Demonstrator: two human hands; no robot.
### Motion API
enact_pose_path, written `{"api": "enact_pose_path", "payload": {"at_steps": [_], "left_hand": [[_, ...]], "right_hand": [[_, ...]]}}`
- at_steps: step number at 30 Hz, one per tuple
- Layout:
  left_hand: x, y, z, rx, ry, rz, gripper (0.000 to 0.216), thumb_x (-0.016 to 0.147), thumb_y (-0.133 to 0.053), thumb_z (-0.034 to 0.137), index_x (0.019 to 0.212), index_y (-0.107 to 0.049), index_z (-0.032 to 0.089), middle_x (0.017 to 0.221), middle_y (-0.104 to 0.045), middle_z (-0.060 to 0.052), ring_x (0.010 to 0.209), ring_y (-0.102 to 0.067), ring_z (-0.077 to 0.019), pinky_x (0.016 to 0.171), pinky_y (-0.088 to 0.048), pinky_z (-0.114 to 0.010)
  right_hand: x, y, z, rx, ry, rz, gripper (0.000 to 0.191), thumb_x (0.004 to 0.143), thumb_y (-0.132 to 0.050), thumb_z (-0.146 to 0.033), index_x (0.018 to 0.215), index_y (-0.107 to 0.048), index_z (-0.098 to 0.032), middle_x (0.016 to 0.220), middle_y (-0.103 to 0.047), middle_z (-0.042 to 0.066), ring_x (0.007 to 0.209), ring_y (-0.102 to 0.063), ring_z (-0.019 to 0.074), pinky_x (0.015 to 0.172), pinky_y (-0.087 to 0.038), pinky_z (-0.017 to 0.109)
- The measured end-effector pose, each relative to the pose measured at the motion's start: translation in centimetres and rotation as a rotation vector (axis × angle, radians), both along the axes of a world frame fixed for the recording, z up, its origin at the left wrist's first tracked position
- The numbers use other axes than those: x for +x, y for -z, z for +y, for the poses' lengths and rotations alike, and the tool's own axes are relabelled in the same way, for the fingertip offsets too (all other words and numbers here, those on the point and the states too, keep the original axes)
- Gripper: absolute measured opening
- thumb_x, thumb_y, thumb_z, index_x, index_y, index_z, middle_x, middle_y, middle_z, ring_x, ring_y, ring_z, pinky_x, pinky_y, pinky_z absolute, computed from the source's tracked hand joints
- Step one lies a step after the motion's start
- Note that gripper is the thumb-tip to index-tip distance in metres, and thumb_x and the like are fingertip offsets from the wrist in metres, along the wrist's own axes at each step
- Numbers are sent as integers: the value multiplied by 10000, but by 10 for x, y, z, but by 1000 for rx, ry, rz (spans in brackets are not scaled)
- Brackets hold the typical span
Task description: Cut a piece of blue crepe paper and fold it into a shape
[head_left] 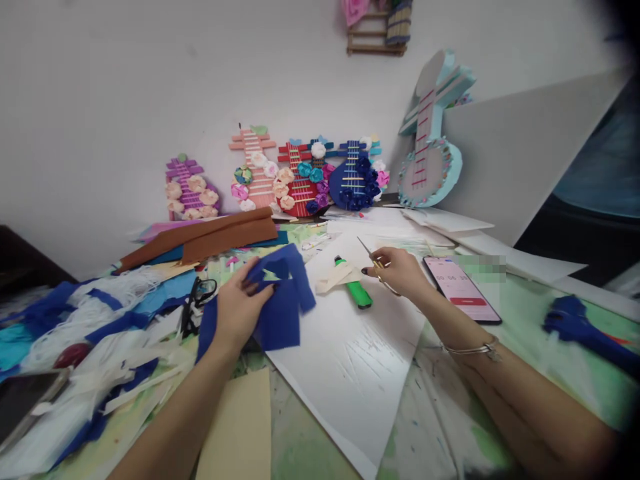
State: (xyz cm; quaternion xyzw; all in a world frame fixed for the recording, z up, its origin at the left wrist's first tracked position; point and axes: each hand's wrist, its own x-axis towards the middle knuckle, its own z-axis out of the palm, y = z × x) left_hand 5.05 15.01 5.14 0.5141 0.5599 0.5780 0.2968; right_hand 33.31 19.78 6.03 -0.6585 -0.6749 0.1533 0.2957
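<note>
Tangled white yarn (110, 308) over blue scraps (37, 313), left of frame, apparently kept aside to leave centre for hands. Left hand (239, 308), fingers and thumb pinching cut blue sheet (281, 323), left of centre, raised, likely for clear view of edges. White board (365, 373), centre, probably shielding tabletop (300, 443); green, black-ended stick (361, 295) on it, cream strip (336, 278) across stick. Right hand (399, 270), right of centre, gripping gold-handled scissors (375, 260), blades apart from sheet. Phone (465, 290) face up, presumably for timer reading. No container made out.

Plain pale wall (100, 80); green-and-white tabletop (525, 337); soft light.
</note>
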Motion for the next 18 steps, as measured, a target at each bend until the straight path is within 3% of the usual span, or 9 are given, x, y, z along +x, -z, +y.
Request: {"api": "enact_pose_path", "payload": {"at_steps": [5,7,10,13,15,18], "left_hand": [[-19,0,9,97,-160,36,937,642,-753,108,1450,-300,254,1480,-379,-142,1237,-526,-265,1005,-469,-345],[-21,0,10,99,-139,12,965,652,-740,81,1466,-250,253,1409,-472,-165,1251,-514,-265,934,-517,-316],[-16,-1,7,76,-31,-53,928,692,-710,88,1469,-230,255,1200,-648,-156,1098,-634,-254,798,-574,-299],[-1,-3,-2,65,73,-98,884,686,-737,128,1442,-301,271,1136,-690,-118,1047,-663,-240,804,-574,-294],[13,-5,-12,73,133,-102,758,675,-765,179,1360,-445,227,1106,-706,-106,1063,-655,-247,851,-563,-300],[34,-7,-31,194,122,2,554,717,-747,233,1237,-562,186,1040,-730,-81,1042,-666,-237,926,-531,-318]], "right_hand": [[5,7,6,-32,37,-189,209,832,-639,-253,1011,-651,-145,1021,-657,108,971,-610,224,825,-470,331],[7,11,5,-53,46,-246,259,904,-570,-307,1099,-596,-138,1098,-617,88,977,-605,202,842,-501,390],[9,15,1,-58,44,-305,318,918,-556,-322,1182,-550,-144,1172,-578,91,1001,-598,207,842,-518,411],[7,14,-6,-32,34,-329,320,917,-557,-322,1182,-551,-142,1176,-576,96,1001,-598,207,843,-517,406],[3,8,-11,11,16,-321,301,923,-545,-322,1164,-563,-143,1172,-582,97,1030,-586,218,877,-493,431],[-7,-6,-22,130,-91,-260,302,966,-442,-310,1148,-591,-121,1182,-594,171,1175,-494,279,978,-383,456]]}}
